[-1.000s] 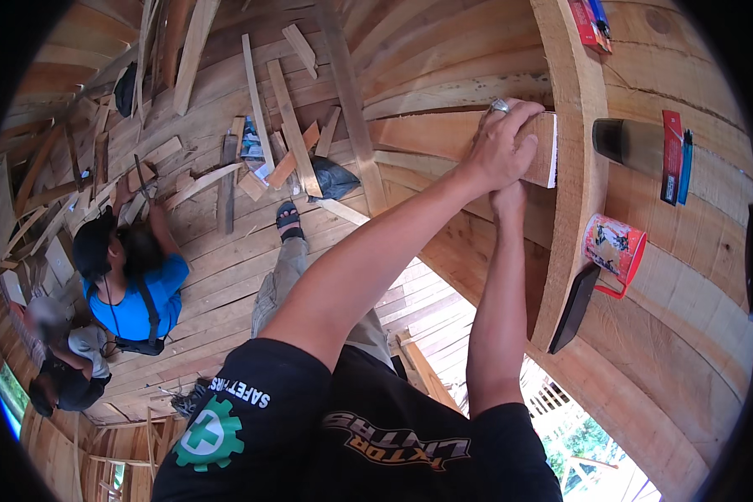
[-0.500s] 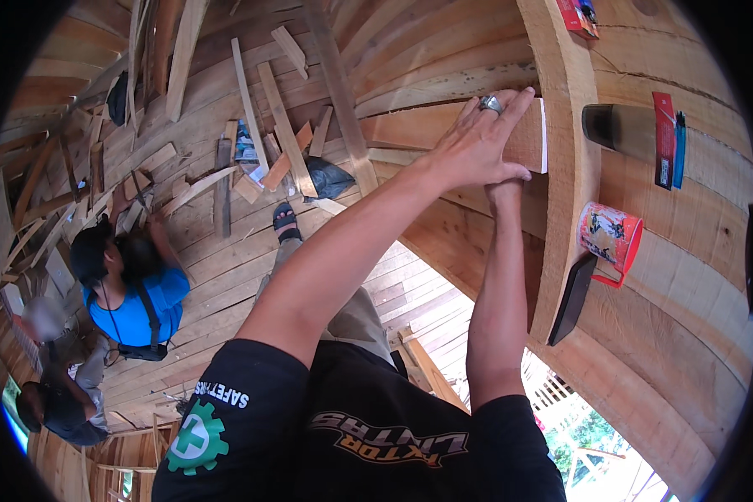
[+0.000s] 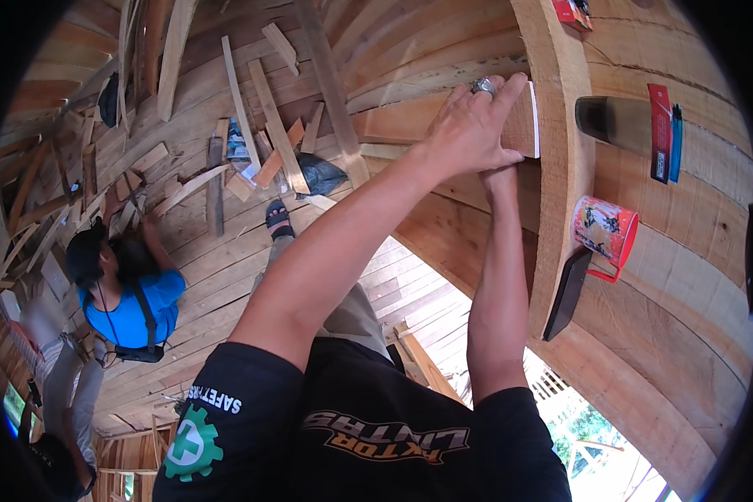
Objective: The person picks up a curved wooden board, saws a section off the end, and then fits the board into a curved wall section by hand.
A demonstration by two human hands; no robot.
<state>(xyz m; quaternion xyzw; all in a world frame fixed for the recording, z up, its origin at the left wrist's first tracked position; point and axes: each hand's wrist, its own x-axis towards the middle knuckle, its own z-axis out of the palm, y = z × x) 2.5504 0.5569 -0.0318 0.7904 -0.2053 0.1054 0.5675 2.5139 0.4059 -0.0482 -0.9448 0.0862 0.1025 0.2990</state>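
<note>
A wooden board with a pale end lies across the curved plank wall, its end close to a thick timber beam. My left hand, wearing a ring, spans the board near that end, fingers over its upper part and thumb by its lower edge. Just below, my right hand reaches up beneath the left one. Its fingers are hidden behind the left hand and the board, so their grip does not show.
On the beam's right side are a red patterned mug, a dark phone-like slab, a dark tumbler and a red packet. Offcuts litter the plank floor. A person in blue crouches at left.
Both hands stay at the board's end, while the whole view shifts slightly. At the lower left, another person has changed posture.
</note>
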